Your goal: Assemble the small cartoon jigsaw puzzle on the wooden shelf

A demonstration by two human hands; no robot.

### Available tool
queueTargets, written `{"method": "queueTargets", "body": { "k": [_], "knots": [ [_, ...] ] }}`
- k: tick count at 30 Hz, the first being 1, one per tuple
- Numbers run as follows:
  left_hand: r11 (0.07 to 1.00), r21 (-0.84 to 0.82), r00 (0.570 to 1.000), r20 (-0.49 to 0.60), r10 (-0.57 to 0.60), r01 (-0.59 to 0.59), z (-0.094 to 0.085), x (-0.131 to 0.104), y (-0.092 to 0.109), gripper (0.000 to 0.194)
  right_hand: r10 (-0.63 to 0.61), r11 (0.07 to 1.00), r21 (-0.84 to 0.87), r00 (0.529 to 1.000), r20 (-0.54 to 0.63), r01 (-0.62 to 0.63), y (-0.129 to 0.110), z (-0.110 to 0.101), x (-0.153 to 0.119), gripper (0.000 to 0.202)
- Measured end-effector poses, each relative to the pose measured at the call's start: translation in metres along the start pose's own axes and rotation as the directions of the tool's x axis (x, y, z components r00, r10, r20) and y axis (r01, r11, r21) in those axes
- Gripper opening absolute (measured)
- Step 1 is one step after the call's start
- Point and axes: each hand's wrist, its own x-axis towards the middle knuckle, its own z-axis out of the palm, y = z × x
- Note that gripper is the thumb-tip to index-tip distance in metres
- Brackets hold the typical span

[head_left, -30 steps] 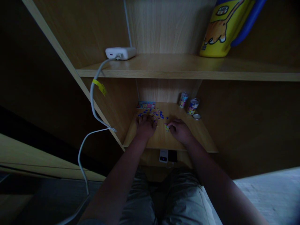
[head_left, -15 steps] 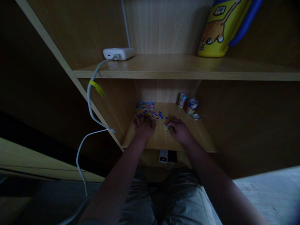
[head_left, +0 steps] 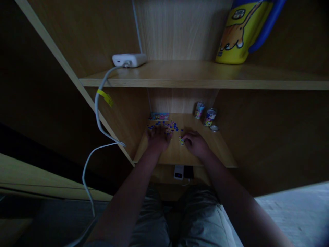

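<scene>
Small puzzle pieces, mostly blue, lie scattered on the lower shelf. My left hand rests palm down over the near left part of them, fingers spread, hiding some. To the right, a small joined patch of yellow puzzle pieces lies on the wood. My right hand has its thumb and fingers pinched at the right edge of that patch; the fingertips are dim and small. A colourful picture card lies behind the loose pieces.
Two small printed cans stand at the back right, with a round metal lid nearby. Overhead, the upper shelf holds a white adapter with a hanging cable and a yellow tumbler. A white device sits below.
My left hand's fingers have stretched out a little over the pieces. My right hand stays at the yellow patch. The whole view has shifted very slightly.
</scene>
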Motion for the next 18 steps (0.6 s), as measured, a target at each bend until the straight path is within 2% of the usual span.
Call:
{"method": "queueTargets", "body": {
  "k": [3,13,15,18],
  "knots": [
    [0.997,-0.005,0.997,0.013,0.072,-0.072,0.0,0.001,-0.002,0.076,0.0,1.0,-0.001,1.0,0.004,0.0,0.001,0.001,0.0,0.024],
    [0.986,-0.055,0.987,0.029,0.158,-0.156,0.005,0.007,-0.009,0.074,0.006,1.0,-0.003,1.0,0.004,-0.006,-0.002,-0.002,0.0,0.024],
    [0.983,-0.074,0.986,0.012,0.168,-0.166,0.007,0.007,-0.009,0.074,0.007,1.0,0.002,1.0,0.0,-0.007,-0.001,-0.001,0.0,0.025],
    [0.981,-0.091,0.984,-0.075,0.164,-0.171,0.01,0.006,-0.01,0.069,0.012,1.0,-0.004,1.0,0.002,-0.012,0.001,0.001,0.0,0.024]
  ]
}}
